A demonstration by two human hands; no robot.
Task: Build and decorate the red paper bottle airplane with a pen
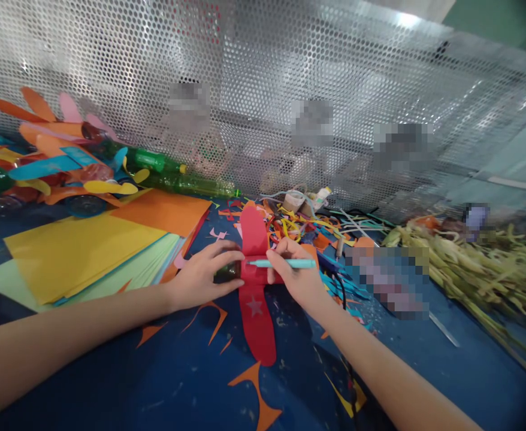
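Observation:
A toy plane built on a small dark bottle lies on the blue table, with a long red paper wing across it. One half of the wing bears a silver star. My left hand is closed around the bottle, thumb and fingers at the wing's left edge. Between the thumb and fingers of my right hand is a light blue pen, its tip at the red paper on the middle of the plane. The far side of the bottle is hidden behind my right hand.
Coloured paper sheets are stacked at left, below several finished bottle planes. Green bottles lie by the perforated metal screen. Paper scraps spread behind my hands; dry husks lie at right. A black cable runs beside my right hand.

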